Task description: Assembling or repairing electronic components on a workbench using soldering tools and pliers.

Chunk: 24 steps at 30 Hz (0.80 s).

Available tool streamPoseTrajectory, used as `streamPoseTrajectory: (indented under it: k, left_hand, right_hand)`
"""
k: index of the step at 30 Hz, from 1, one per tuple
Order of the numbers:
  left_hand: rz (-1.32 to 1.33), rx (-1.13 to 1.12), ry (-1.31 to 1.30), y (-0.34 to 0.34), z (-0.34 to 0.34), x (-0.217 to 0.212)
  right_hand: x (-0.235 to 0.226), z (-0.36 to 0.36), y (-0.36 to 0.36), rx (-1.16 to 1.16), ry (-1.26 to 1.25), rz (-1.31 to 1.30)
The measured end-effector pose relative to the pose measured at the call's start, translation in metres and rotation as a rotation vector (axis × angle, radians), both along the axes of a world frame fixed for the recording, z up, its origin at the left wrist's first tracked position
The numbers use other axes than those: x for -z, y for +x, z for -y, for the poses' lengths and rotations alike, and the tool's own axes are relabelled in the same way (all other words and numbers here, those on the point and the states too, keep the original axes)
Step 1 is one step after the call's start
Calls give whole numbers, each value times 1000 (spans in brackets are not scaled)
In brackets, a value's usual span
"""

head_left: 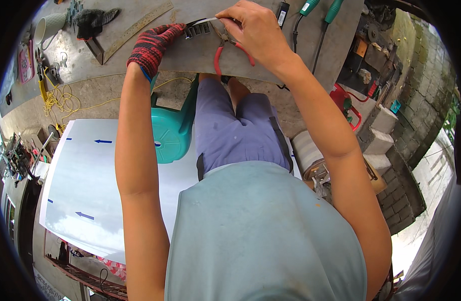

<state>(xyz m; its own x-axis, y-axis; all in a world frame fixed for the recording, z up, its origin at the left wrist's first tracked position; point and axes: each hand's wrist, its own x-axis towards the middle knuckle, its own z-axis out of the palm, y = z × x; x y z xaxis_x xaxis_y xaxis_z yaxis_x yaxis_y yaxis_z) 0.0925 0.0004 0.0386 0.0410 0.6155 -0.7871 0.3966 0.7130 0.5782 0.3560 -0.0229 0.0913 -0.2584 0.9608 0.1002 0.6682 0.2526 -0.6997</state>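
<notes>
My left hand [152, 47] wears a red and black knit glove and is closed on one end of a small dark metal piece with several box-shaped sections [198, 29]. A thin pale strip [208, 20] runs along its top to my bare right hand [253, 30], whose thumb and fingers pinch the strip's end. Whether strip and dark piece are joined, I cannot tell. Pliers with red handles [219, 56] lie on the metal worktable [175, 62] just below, close to my right hand, their jaws pointing away from me.
An angled metal square [132, 35], a dark glove [93, 22] and a white mug [48, 27] lie at the left. Two green-handled corded tools [333, 11] and a black block [282, 14] are at the right. A green stool [173, 135] stands under my left arm.
</notes>
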Motion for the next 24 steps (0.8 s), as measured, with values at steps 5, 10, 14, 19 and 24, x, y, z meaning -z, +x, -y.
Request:
streamPoseTrajectory:
  k: [5,10,14,19,24]
  left_hand:
    - [-17,22,5,1,0,-3]
    - [-19,37,24,3,0,-9]
    - [48,1,27,-2,2,1]
    - [28,4,31,1,2,-2]
    - [3,19,25,3,1,-8]
  right_hand:
    - [0,1,0,-3,15,-2]
    - [-14,-3,0,-30,-10,-24]
    - [-22,-3,-1,-50,-51,-33]
    - [-24,-3,1,-44,-66,-52]
    - [-26,-3,2,-38,-92,-57]
